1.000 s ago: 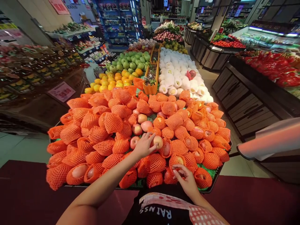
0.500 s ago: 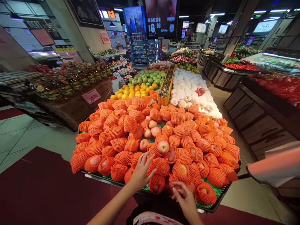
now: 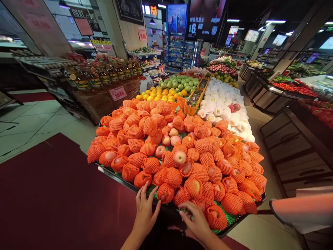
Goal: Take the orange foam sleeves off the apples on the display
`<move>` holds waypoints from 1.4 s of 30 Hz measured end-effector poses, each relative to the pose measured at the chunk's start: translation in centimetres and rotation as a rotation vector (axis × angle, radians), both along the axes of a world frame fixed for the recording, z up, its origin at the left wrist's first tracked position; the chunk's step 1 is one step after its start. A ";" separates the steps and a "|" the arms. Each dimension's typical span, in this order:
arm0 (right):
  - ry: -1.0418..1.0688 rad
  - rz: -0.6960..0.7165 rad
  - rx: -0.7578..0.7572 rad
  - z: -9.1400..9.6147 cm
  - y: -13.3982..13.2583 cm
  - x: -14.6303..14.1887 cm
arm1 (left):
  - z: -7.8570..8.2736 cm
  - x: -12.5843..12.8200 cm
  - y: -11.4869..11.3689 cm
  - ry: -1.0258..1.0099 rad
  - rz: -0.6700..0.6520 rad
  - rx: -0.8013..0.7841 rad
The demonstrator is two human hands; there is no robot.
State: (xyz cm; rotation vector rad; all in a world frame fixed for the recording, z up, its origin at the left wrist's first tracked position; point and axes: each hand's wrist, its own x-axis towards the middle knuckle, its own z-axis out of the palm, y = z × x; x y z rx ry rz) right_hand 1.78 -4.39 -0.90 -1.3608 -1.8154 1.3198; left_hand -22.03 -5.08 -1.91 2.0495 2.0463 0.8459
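A broad pile of apples in orange foam nets (image 3: 135, 132) covers the stand in front of me. At its front edge my left hand (image 3: 145, 208) is open, fingers spread, close to a netted apple (image 3: 165, 193). My right hand (image 3: 194, 217) hovers at the same edge with loosely curled fingers, near another netted apple (image 3: 216, 217); I see nothing held in it. A bare apple (image 3: 179, 157) rests on top of the nets, and several more unwrapped ones, such as a pinkish apple (image 3: 160, 151), lie in a gap behind it.
Behind the apples are oranges (image 3: 158, 94), green fruit (image 3: 179, 82) and white-netted fruit (image 3: 221, 100), split by a yellow crate (image 3: 191, 108). Bottles (image 3: 104, 76) stand on the left. A roll of bags (image 3: 301, 210) juts out at the right.
My left hand has drawn back from over the apples to the front edge. My right hand has shifted slightly left. The view has turned left, so the stall appears farther right.
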 end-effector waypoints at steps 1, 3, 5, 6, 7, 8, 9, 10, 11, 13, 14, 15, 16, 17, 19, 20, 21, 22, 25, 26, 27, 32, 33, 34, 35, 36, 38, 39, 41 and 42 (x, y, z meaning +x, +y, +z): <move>0.001 -0.009 0.003 0.4 0.3 -0.1 | 0.1 0.3 -0.5 0.007 -0.015 -0.006; 0.014 -0.037 0.013 1.4 0.9 -0.7 | 0.4 0.2 -1.0 0.021 -0.047 -0.011; 0.033 -0.063 0.039 2.4 1.2 -1.8 | 0.7 -1.1 -0.7 0.033 -0.062 0.002; 0.038 -0.076 0.053 2.7 1.3 -2.5 | 0.8 -2.1 -0.3 0.039 -0.068 0.017; 0.041 -0.094 0.063 2.8 1.4 -3.2 | 0.9 -3.3 0.2 0.044 -0.075 0.032; 0.039 -0.118 0.068 2.7 1.4 -4.0 | 1.0 -4.7 0.8 0.049 -0.085 0.046; 0.032 -0.145 0.066 2.4 1.3 -4.9 | 1.1 -6.3 1.4 0.053 -0.101 0.056; 0.024 -0.177 0.057 1.8 1.1 -6.0 | 1.3 -8.0 2.0 0.055 -0.126 0.060; 0.016 -0.210 0.044 1.1 0.9 -7.3 | 1.4 -9.8 2.6 0.057 -0.157 0.063; 0.011 -0.280 0.015 -0.5 0.5 -11.0 | 1.9 -13.9 3.5 0.057 -0.228 0.049; 0.017 -0.315 -0.004 -1.2 0.3 -13.4 | 2.2 -16.1 3.8 0.057 -0.265 0.031; 0.033 -0.348 -0.027 -1.7 0.2 -16.1 | 2.4 -18.5 4.0 0.060 -0.299 0.010; 0.058 -0.378 -0.053 -1.9 0.2 -19.1 | 2.6 -21.0 4.2 0.064 -0.325 -0.012; 0.086 -0.396 -0.080 -1.8 0.2 -22.2 | 2.6 -23.5 4.4 0.074 -0.344 -0.034; 0.130 -0.388 -0.109 -0.9 0.4 -28.1 | 2.5 -28.6 4.9 0.106 -0.351 -0.047; 0.119 -0.328 -0.092 -0.1 0.5 -30.7 | 2.3 -30.8 5.2 0.126 -0.337 -0.045; 0.099 -0.223 -0.056 0.7 0.6 -32.7 | 2.0 -32.9 5.6 0.145 -0.318 -0.045; 0.073 -0.108 -0.022 1.5 0.5 -34.2 | 1.8 -34.6 6.0 0.161 -0.300 -0.049; -0.038 0.041 0.009 2.7 0.0 -35.7 | 1.5 -37.4 7.6 0.160 -0.273 -0.082; -0.085 0.009 -0.003 2.6 -0.3 -35.4 | 1.7 -37.5 8.2 0.148 -0.281 -0.089; -0.132 -0.044 -0.015 2.4 -0.6 -34.9 | 2.0 -37.2 8.8 0.137 -0.295 -0.092; -0.244 -0.266 0.008 1.1 -0.2 -31.6 | 4.3 -33.5 10.8 0.076 -0.321 -0.056; -0.243 -0.287 0.026 1.2 0.5 -30.9 | 4.5 -32.9 11.1 0.061 -0.321 -0.049; -0.236 -0.303 0.052 1.4 1.5 -30.2 | 4.7 -32.5 11.3 0.051 -0.321 -0.042; -0.221 -0.319 0.081 1.8 2.7 -29.4 | 4.8 -32.3 11.5 0.047 -0.320 -0.037; -0.198 -0.337 0.116 2.4 4.2 -28.7 | 4.7 -32.3 11.7 0.049 -0.312 -0.031; -0.144 -0.386 0.198 3.7 7.9 -27.1 | 4.4 -32.8 12.1 0.060 -0.270 -0.022; -0.126 -0.419 0.247 4.5 10.1 -26.2 | 4.3 -33.1 12.3 0.063 -0.236 -0.021; -0.141 -0.495 0.355 6.3 15.3 -24.6 | 4.0 -33.8 12.4 0.050 -0.151 -0.036; -0.144 -0.544 0.388 7.2 18.1 -23.8 | 4.0 -34.1 12.4 0.033 -0.105 -0.043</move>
